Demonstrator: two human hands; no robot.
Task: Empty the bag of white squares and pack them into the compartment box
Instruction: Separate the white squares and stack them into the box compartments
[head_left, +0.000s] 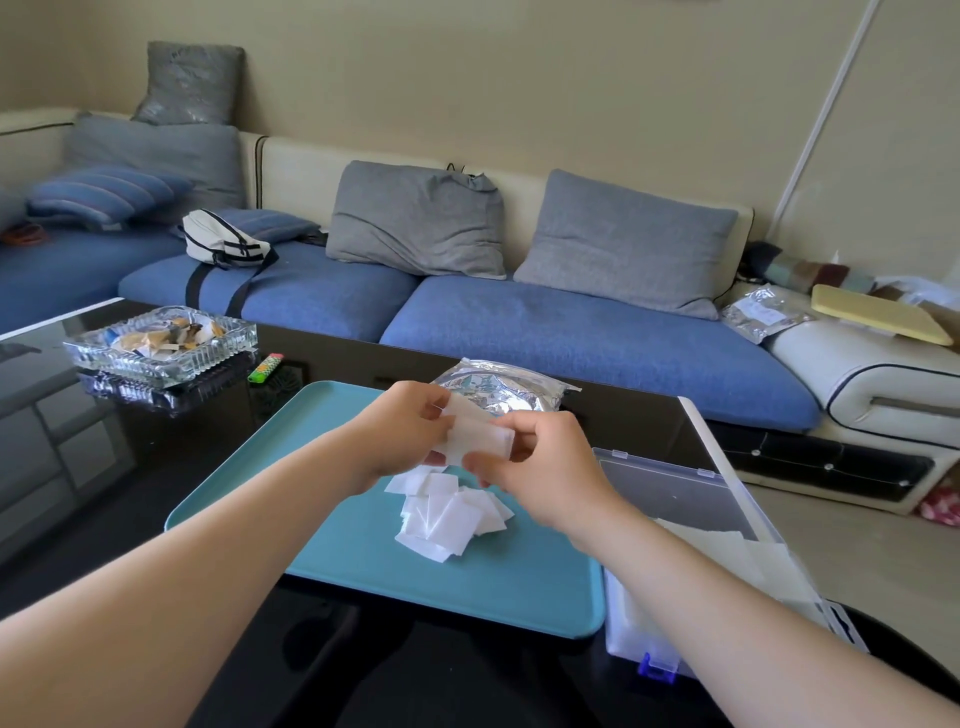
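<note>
A: 2 hands are up over the teal tray (467, 587). The left hand (410, 421) and right hand (540, 467) both pinch a small stack of white squares (480, 436) between fingers and thumbs, held clear above the tray.

B: And the others?

A: There's a loose pile (447, 512) on the tray, right beneath the hands, with the squares overlapping at all angles.

B: The foil bag (498, 389)?

A: It's lying crinkled at the tray's far edge, just behind the hands.

B: And the compartment box (670, 493)?

A: On the dark table (130, 467), just beside the tray's right side. The clear lid is open and there's a blue latch (658, 670) at the near end. Something white shows inside, but I can't tell which compartment because the right forearm covers part of it.

B: Left of the tray?

A: 1 glass ashtray (161, 343) and a green lighter (266, 367) near it.
</note>
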